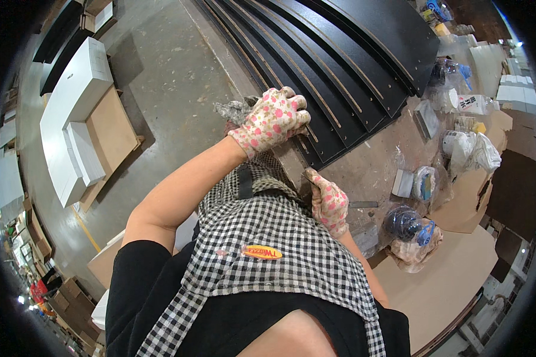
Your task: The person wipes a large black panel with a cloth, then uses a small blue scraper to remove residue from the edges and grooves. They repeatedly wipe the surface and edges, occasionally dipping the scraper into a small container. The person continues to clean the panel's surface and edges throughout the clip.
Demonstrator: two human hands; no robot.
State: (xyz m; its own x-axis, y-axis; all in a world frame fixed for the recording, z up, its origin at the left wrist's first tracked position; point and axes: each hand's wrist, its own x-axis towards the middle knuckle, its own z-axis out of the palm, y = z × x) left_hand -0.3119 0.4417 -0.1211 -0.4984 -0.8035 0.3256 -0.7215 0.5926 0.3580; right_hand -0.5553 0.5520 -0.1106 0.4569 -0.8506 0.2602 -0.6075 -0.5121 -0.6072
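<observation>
Black panels (pixel 335 66): fanned just beyond the left hand (pixel 272 121); an uneven push could slide one, scuffing it.
Left hand: gloved, curled at their edge, grey cloth (pixel 234 111) beside it — grip unclear.
Right hand (pixel 329 203): gloved, curled; contents hidden.
Bottle (pixel 401 222): right of the right hand, past a flat grey strip (pixel 363 204) — both crowd that side.

This is clearly a workshop for board or furniture parts: around me there's a scuffed grey concrete floor (pixel 173 77) with a yellow line (pixel 88 231) across it, white boards (pixel 65 125) stacked low at left, black panels (pixel 351 53) fanned over a smeared counter (pixel 378 157), and plastic bottles (pixel 404 222) beside torn cardboard (pixel 458 205).
</observation>
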